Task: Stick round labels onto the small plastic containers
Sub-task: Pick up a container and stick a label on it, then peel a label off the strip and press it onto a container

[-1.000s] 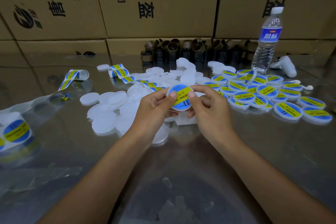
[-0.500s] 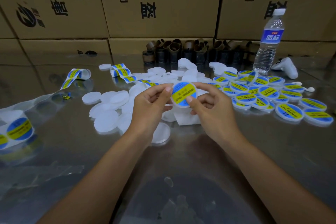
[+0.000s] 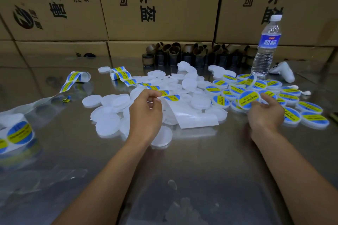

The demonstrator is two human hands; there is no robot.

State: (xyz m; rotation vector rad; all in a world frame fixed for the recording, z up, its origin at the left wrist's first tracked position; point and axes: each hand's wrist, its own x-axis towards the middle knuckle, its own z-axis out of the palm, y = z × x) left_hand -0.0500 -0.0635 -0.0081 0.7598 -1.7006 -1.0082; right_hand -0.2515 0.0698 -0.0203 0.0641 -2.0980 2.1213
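Note:
My right hand (image 3: 265, 113) holds a labelled round container (image 3: 249, 99) tilted up, just above the pile of labelled containers (image 3: 309, 107) at the right. My left hand (image 3: 145, 113) pinches the label strip (image 3: 164, 95) at its near end, by a blue and yellow label. The strip's bare backing (image 3: 193, 117) curls on the table between my hands. Several unlabelled white containers (image 3: 108, 124) lie scattered around and beyond my left hand.
A metal table (image 3: 192, 160) carries everything. A label roll (image 3: 16, 133) sits at the left edge, with loose backing trailing across. A water bottle (image 3: 267, 45), a white controller (image 3: 283, 71) and dark cardboard cores (image 3: 182, 55) stand at the back, before stacked cardboard boxes (image 3: 161, 3).
Both hands held the labelled container at the centre. Now my right hand has carried it rightward to the labelled pile, and my left hand has let go and taken the label strip.

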